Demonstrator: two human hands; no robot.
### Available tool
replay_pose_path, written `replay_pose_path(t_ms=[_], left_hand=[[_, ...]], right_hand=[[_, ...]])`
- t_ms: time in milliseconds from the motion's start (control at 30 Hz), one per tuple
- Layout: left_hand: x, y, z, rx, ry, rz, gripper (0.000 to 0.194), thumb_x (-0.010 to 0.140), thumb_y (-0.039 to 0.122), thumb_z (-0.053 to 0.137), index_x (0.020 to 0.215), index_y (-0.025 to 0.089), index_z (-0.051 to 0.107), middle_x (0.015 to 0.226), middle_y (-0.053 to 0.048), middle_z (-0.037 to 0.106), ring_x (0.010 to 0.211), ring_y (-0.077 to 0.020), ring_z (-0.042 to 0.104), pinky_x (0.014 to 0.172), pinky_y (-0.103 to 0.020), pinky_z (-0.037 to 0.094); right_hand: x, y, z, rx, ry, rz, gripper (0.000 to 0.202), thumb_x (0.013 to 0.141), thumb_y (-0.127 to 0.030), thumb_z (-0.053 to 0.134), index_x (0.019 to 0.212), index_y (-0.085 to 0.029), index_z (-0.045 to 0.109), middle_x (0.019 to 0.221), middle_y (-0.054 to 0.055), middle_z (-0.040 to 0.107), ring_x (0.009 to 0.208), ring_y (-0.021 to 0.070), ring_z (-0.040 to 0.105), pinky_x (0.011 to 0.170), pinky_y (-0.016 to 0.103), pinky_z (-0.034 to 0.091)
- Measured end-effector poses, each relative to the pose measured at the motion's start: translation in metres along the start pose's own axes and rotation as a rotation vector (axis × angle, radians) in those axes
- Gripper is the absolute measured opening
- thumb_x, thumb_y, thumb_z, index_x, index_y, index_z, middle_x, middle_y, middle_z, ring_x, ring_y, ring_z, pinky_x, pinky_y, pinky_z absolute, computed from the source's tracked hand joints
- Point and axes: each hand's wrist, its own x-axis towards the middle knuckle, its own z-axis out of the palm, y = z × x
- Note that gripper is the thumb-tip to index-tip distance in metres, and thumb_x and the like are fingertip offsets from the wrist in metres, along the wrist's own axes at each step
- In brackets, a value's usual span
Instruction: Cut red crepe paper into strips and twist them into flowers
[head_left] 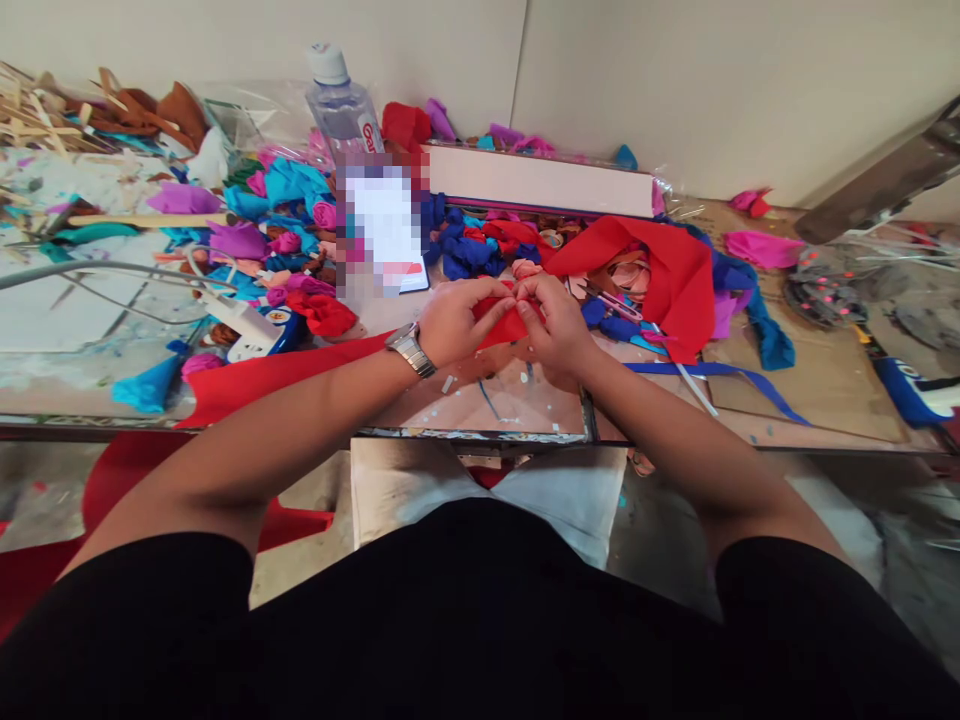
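A long red fabric strip (292,372) runs from the left of the table up to my hands and shows between them. My left hand (461,318), with a metal watch on its wrist, pinches the red fabric. Against its fingertips, my right hand (553,318) grips the same fabric, thumb and fingers pressed together. Both hands are just above the table's front part. Behind my right hand, a wide loop of red fabric (679,290) lies over small blue and pink pieces. Part of the held fabric is hidden by my fingers.
A clear bottle (345,110) stands behind a lit phone (386,220). Crumpled coloured pieces (292,185) cover the table's back left. A long pale box (540,180) lies near the wall. A power strip (266,330) and cables are left; cardboard (817,390) and a blue ribbon (720,370) right.
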Motion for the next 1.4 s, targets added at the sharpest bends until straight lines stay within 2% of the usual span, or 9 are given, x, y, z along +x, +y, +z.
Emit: replay_pose_path(t_ms=[200,500,800,1133,1400], left_hand=[[0.000,-0.001,-0.002,0.051,0.014,-0.011,0.039,0.110,0.050,0.058,0.113,0.022,0.084,0.107,-0.006,0.087,0.092,-0.0228,0.078,0.087,-0.036,0.054],[0.001,0.000,-0.002,0.027,-0.010,0.019,0.037,0.109,0.046,0.057,0.114,0.021,0.083,0.111,-0.006,0.087,0.096,-0.0233,0.079,0.089,-0.036,0.055],[0.001,-0.004,0.000,0.042,0.008,0.029,0.034,0.106,0.045,0.059,0.110,0.021,0.082,0.105,-0.006,0.086,0.093,-0.0233,0.078,0.086,-0.036,0.054],[0.002,-0.002,-0.002,0.017,-0.028,0.009,0.036,0.106,0.046,0.056,0.106,0.020,0.080,0.099,-0.006,0.085,0.084,-0.0222,0.075,0.079,-0.036,0.051],[0.003,0.003,-0.006,0.009,-0.062,-0.004,0.034,0.103,0.046,0.057,0.102,0.020,0.079,0.093,-0.006,0.084,0.080,-0.0217,0.073,0.079,-0.037,0.052]], right_hand=[[0.002,0.001,-0.004,-0.060,-0.021,0.040,0.044,0.111,-0.066,0.051,0.099,-0.026,0.064,0.099,0.008,0.072,0.094,0.0279,0.062,0.088,0.048,0.051],[0.002,0.001,-0.004,-0.088,-0.015,-0.006,0.040,0.113,-0.061,0.048,0.097,-0.027,0.062,0.099,0.010,0.072,0.099,0.0313,0.064,0.091,0.052,0.053],[0.003,0.000,-0.008,-0.141,-0.013,0.017,0.026,0.108,-0.049,0.061,0.095,-0.026,0.065,0.098,0.008,0.076,0.099,0.0295,0.065,0.093,0.049,0.052],[0.004,0.000,-0.009,-0.121,-0.043,-0.002,0.031,0.109,-0.055,0.057,0.098,-0.028,0.067,0.104,0.010,0.078,0.103,0.0325,0.065,0.097,0.054,0.050],[0.004,-0.001,-0.013,-0.141,-0.029,-0.040,0.015,0.102,-0.041,0.066,0.095,-0.028,0.068,0.102,0.008,0.080,0.103,0.0326,0.067,0.097,0.053,0.050]])
